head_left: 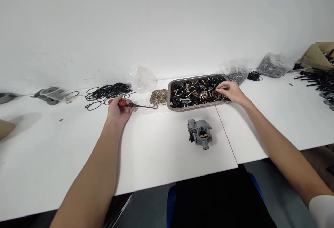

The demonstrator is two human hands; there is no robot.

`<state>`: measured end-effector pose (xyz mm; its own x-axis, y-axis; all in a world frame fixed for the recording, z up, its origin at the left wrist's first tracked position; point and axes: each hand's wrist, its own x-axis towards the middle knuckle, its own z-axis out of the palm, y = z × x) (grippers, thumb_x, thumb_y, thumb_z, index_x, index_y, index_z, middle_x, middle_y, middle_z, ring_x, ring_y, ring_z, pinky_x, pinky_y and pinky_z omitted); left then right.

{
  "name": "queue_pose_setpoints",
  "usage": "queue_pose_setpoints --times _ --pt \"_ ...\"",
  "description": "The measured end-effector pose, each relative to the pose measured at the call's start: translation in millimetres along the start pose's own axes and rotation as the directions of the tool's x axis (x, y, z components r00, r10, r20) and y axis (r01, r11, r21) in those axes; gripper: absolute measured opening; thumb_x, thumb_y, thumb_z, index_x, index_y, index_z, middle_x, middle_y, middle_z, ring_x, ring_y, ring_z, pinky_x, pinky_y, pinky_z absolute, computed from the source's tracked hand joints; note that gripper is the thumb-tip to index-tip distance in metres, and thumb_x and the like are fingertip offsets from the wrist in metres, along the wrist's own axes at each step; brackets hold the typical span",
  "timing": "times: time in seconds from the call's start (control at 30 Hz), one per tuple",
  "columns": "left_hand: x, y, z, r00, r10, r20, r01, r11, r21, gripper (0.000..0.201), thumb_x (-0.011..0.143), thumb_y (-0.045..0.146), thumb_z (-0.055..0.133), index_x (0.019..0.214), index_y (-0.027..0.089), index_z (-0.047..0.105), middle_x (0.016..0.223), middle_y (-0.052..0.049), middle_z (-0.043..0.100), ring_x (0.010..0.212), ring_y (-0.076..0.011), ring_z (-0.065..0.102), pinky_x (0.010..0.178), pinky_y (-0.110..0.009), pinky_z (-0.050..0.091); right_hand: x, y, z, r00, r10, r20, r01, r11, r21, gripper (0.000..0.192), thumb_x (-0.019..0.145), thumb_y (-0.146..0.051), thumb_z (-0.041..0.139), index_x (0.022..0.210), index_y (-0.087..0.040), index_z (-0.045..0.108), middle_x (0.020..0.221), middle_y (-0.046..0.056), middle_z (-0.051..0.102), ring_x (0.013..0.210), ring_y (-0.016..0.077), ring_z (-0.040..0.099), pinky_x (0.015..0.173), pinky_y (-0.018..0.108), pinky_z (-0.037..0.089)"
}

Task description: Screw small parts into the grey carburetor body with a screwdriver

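Screwdriver (121, 103) was gripped by my left hand (118, 112); I feared a careless swing could scatter the small parts (158, 97). My right hand (231, 91) pinched a brassy piece (214, 92).

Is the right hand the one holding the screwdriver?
No, the left hand holds the screwdriver, while the right hand is over the right end of the tray.

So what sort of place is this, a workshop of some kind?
Probably a small-parts assembly bench: a tray heaped with mixed hardware, a gray metal component on the white tabletop, and a red-handled screwdriver in the left hand.
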<state>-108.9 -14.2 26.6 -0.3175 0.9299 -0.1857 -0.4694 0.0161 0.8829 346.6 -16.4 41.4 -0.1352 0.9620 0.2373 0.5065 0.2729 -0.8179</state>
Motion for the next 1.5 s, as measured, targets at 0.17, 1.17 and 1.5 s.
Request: queue_pose_setpoints --times 0.17,1.17,1.5 --pt "0.7 0.5 -0.8 1.000 -0.009 0.011 0.009 1.000 -0.001 0.035 0.099 0.015 0.042 0.065 0.018 0.042 0.052 0.003 0.046 0.040 -0.0073 0.034 0.043 -0.022 0.031 -2.4 -6.0 -1.0 0.999 0.009 -0.045 -0.010 0.999 -0.031 0.022 0.080 -0.038 0.071 0.087 -0.017 0.075 0.095 0.010 0.076 0.086 0.0228 0.068 0.084 0.040 0.053" --pt "7.9 -3.5 -2.8 0.999 -0.011 -0.031 0.010 1.000 -0.029 0.040 0.103 0.020 0.044 0.063 0.019 0.043 0.056 0.002 0.044 0.050 -0.0092 0.021 0.049 -0.026 0.024 -67.6 -108.7 40.1 0.770 -0.098 0.631 0.072 0.995 0.066 0.014 0.082 -0.034 0.077 0.073 -0.023 0.075 0.134 0.006 0.067 0.126 0.0293 0.062 0.102 0.046 0.051" --pt "7.6 -4.0 -4.5 1.000 0.002 0.006 -0.002 1.000 -0.007 0.040 0.104 0.019 0.041 0.065 0.019 0.044 0.056 0.003 0.044 0.050 -0.0093 0.023 0.050 -0.025 0.023 -66.1 -106.5 37.8 0.721 -0.201 0.663 0.147 0.980 0.137 0.012 0.083 -0.031 0.077 0.091 -0.024 0.072 0.128 0.007 0.068 0.138 0.0301 0.054 0.104 0.043 0.050"
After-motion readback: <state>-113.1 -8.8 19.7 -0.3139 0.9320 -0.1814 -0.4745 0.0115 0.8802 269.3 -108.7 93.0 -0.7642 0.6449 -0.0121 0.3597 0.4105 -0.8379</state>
